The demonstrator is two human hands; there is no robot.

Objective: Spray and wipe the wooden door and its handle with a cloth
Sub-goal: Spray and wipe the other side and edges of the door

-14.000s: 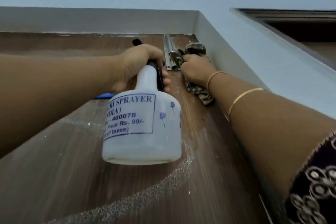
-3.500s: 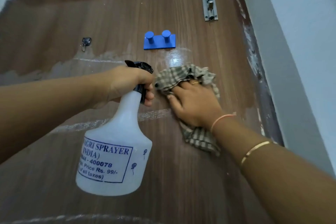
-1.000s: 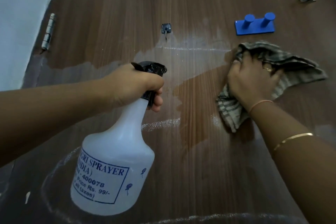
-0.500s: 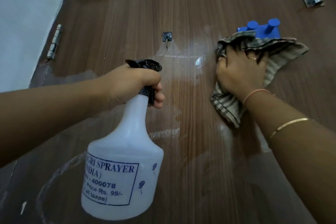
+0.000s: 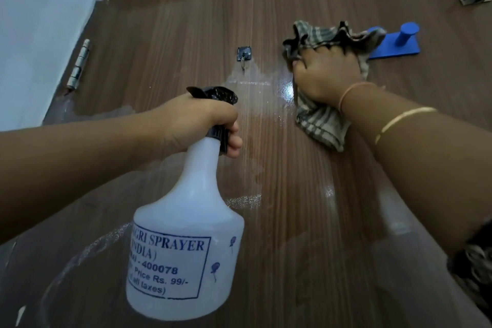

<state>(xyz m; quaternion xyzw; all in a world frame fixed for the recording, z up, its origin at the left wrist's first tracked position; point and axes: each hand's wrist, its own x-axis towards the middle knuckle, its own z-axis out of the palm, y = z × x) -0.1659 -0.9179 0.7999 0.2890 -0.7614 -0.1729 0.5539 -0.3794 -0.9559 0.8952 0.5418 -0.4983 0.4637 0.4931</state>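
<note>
Now wiping: right grip [image 5: 327,74] clutches the cloth [image 5: 320,125], pressed on the door [image 5: 165,24] far right, overlapping the blue hooks [image 5: 399,44]. Left grip [image 5: 197,120] clenches the sprayer [image 5: 186,247] near. Next, likely sweep left through the wet streaks [image 5: 255,82].

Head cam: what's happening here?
A person is cleaning a wooden door. The left hand grips a white spray bottle by its neck. The right hand presses a bunched checked cloth against the door, and the cloth covers the left end of a blue peg hook. Wet streaks show between the hands. No door handle is in view.
</note>
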